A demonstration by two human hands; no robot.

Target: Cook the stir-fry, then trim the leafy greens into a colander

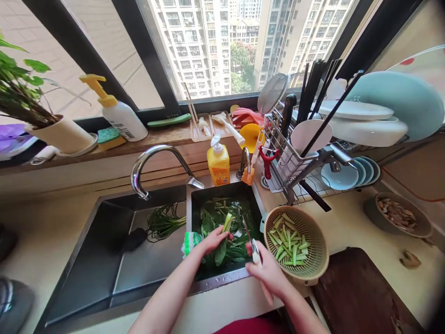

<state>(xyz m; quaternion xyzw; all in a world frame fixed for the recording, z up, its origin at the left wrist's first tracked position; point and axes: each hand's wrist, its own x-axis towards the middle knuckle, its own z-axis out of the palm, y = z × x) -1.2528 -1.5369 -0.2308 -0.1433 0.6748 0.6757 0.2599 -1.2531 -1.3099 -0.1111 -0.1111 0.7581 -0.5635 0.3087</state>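
My left hand (212, 241) is closed around a leafy green vegetable stalk (225, 232) over the right sink basin (255, 197), which is full of greens. My right hand (266, 271) grips a small knife (251, 239) with its blade pointing up toward the stalk. Just right of my right hand stands a beige colander (318, 260) holding several cut green stem pieces (288, 243). A green and white cloth (190, 242) lies on the divider beside my left wrist.
A curved tap (156, 160) arches over the left basin (104, 260), where more greens (163, 221) lie. A yellow soap bottle (218, 162), a dish rack (306, 153) with plates, a dark cutting board (358, 292) and a bowl of brown pieces (398, 214) surround the sink.
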